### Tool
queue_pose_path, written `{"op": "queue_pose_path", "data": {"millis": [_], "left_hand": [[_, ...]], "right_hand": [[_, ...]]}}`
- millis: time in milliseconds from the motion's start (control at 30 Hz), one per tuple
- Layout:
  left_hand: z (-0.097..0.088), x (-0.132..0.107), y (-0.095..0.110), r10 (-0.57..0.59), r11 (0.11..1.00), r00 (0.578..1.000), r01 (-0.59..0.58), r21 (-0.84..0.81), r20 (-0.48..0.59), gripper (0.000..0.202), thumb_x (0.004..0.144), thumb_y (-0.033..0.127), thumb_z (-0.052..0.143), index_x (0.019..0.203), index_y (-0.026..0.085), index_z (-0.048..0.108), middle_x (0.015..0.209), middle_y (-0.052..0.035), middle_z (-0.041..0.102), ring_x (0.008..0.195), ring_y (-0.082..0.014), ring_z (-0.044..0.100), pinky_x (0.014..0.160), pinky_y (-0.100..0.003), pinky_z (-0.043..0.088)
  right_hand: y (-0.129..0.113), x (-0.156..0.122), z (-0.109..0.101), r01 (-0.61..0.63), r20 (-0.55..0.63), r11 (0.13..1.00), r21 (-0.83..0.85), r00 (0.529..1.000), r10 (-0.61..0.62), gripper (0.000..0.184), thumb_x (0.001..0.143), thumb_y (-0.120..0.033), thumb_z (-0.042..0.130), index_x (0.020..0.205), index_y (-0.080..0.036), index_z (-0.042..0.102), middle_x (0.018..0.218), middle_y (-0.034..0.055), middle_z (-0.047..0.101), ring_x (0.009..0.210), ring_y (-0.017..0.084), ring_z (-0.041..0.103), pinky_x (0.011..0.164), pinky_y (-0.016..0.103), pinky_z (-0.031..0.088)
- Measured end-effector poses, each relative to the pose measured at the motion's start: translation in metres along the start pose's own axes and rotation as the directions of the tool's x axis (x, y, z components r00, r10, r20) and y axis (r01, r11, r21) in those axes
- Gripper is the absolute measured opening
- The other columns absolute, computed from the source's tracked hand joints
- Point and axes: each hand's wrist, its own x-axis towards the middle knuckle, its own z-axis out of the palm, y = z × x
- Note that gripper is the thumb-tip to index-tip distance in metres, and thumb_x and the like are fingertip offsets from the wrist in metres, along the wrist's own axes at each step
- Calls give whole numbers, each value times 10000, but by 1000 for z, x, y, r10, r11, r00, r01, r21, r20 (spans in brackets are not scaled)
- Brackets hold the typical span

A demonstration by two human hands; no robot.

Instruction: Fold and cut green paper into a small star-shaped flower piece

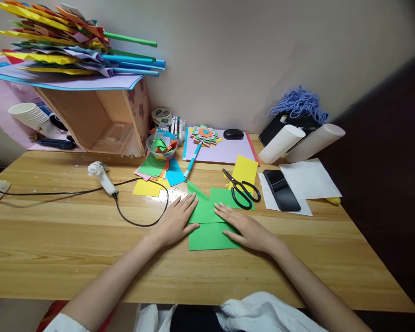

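Note:
A green sheet of paper (204, 211) with a slanted fold at its top lies in front of me, over a second green piece (209, 239); whether the two are one sheet I cannot tell. My left hand (177, 220) rests flat on the left edge, fingers stretched out. On the right side, my right hand (250, 228) presses down with its fingers extended and thumb apart. Just beyond it, black-handled scissors (241, 188) lie across a yellow sheet (246, 168) and another green sheet (221, 195).
Left of the papers are a glue gun (102, 179) with a looping black cord and a bowl of paper scraps (163, 148). Behind stands a paper flower (204, 135) on a lilac board (221, 154). A phone (282, 190) and white rolls (281, 144) are at right; a wooden box (134, 106) stands back left.

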Motion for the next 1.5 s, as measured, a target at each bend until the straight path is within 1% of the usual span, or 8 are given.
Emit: {"op": "queue_pose_path", "data": {"millis": [167, 367, 600, 733, 967, 1133, 1333, 1500], "left_hand": [[1, 1, 3, -13, 1000, 1000, 13, 10, -16, 641, 843, 497, 411, 1367, 162, 258, 1429, -142, 279, 1325, -261, 225, 1071, -458, 197], [-6, 10, 18, -62, 997, 998, 64, 52, -22, 628, 804, 586, 395, 1217, 118, 468, 1377, -198, 337, 1252, -328, 328, 1016, -456, 286], [0, 32, 44, -125, 977, 991, 132, 166, -50, 740, 748, 657, 386, 1349, 227, 337, 1223, -182, 464, 1159, -379, 388, 954, -541, 271], [11, 37, 52, -181, 943, 982, 187, 277, -47, 847, 675, 717, 395, 1351, 208, 348, 1218, -205, 453, 1164, -411, 361, 968, -562, 220], [10, 35, 47, -197, 917, 976, 217, 336, -93, 842, 708, 730, 316, 1357, 194, 334, 1161, -156, 498, 1114, -333, 402, 1000, -506, 206], [4, 34, 36, -179, 951, 980, 194, 242, -82, 898, 703, 755, 286, 1355, 139, 328, 1183, -171, 490, 1135, -328, 397, 1018, -526, 175], [4, 34, 28, -180, 973, 982, 186, 134, -55, 790, 776, 680, 284, 1340, 129, 337, 1417, -212, 250, 1312, -323, 209, 1031, -519, 179], [9, 40, 26, -217, 965, 972, 227, 128, -90, 736, 793, 640, 329, 1312, 120, 372, 1412, -218, 265, 1310, -324, 222, 1022, -514, 210]], "right_hand": [[0, -16, 8, -16, -47, 999, -36, 999, 14, 586, 870, -280, 470, 1397, -241, 218, 1442, 59, 259, 1321, 203, 245, 1069, 422, 290], [3, -32, 18, -56, -149, 998, -41, 988, 49, 465, 903, -187, 369, 1364, -215, 315, 1404, 52, 350, 1314, 179, 267, 1065, 411, 314], [5, -33, 25, -32, -283, 995, -93, 959, 5, 393, 889, -133, 353, 1263, -170, 468, 1290, 76, 504, 1254, 189, 387, 1020, 388, 389], [0, -19, 17, -33, -305, 979, -200, 952, -30, 301, 883, -147, 382, 1114, -143, 575, 1101, 105, 624, 1090, 215, 533, 924, 374, 458], [1, 13, 18, -89, -305, 895, -438, 951, -55, 243, 880, -163, 411, 1043, -117, 585, 780, 84, 587, 734, 194, 562, 615, 297, 464], [5, 13, 25, -111, -341, 902, -418, 939, -42, 251, 894, -169, 393, 1055, -121, 579, 742, 65, 539, 710, 179, 535, 612, 278, 442], [6, 11, 26, -111, -334, 925, -363, 942, -18, 272, 885, -144, 392, 1096, -109, 560, 778, 77, 531, 744, 187, 528, 652, 288, 453], [9, 11, 26, -117, -325, 940, -319, 946, 8, 286, 876, -127, 390, 1111, -116, 553, 788, 78, 518, 747, 188, 529, 648, 288, 459]]}}
